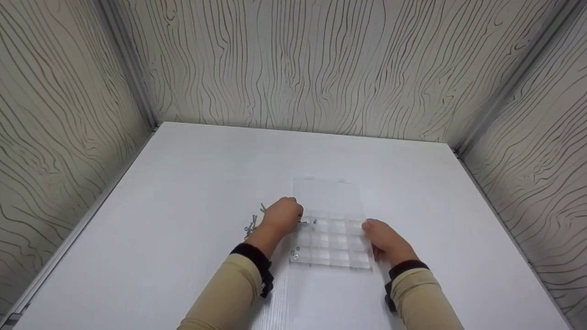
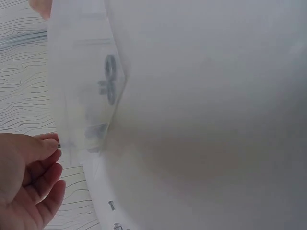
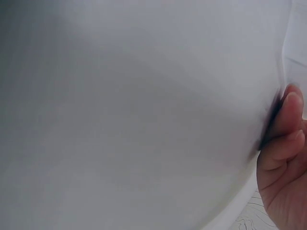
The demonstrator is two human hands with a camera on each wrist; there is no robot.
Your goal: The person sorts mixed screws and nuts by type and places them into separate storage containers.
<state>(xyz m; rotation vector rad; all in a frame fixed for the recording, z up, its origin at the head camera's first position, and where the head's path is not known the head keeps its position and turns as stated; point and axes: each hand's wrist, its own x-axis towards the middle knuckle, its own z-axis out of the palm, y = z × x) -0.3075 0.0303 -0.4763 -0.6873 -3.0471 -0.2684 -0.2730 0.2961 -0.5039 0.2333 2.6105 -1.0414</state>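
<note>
A clear plastic compartment box [image 1: 332, 263] lies on the white table with its transparent lid [image 1: 326, 195] folded open at the far side. My left hand [image 1: 282, 217] is over the box's left edge. Between its thumb and index finger it pinches a small metal screw, mostly hidden; only a tip shows in the left wrist view. My right hand [image 1: 390, 240] grips the box's right side, thumb on the rim. Nuts and washers [image 1: 296, 256] sit in the near-left compartment, and a small metal piece [image 1: 315, 222] lies in the far row.
A loose pile of screws [image 1: 251, 224] lies on the table [image 1: 183, 192] left of the box, partly behind my left wrist. Wood-patterned panels [image 1: 293, 68] enclose the table at the back and sides.
</note>
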